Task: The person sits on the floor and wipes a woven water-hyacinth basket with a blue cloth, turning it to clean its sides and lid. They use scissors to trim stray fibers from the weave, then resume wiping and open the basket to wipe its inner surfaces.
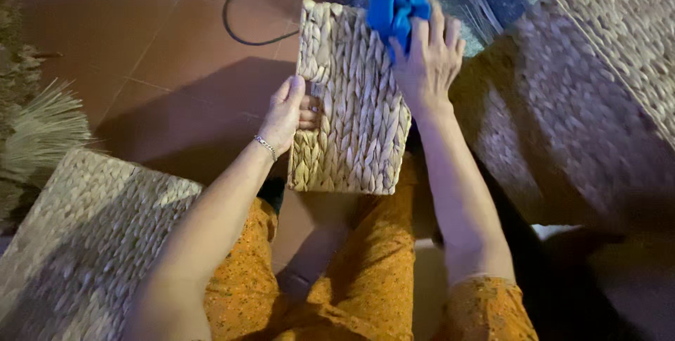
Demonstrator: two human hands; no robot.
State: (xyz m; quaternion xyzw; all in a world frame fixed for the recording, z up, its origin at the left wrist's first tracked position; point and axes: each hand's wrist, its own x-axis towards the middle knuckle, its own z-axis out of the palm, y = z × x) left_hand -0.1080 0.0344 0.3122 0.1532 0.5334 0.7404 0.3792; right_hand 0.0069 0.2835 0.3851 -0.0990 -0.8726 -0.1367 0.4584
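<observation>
A person's left hand (pixel 290 114) grips the near-left edge of a woven basket (pixel 351 102) while the right hand (pixel 427 60) presses a clutched blue cloth (pixel 395 5) against its far-right corner.

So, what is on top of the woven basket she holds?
A blue cloth lies on the woven basket, pressed by the right hand. The weave beneath them is covered.

Dim, warm light from above front; hard shadow on red floor (pixel 176 102); corners murky, slight motion softness
</observation>
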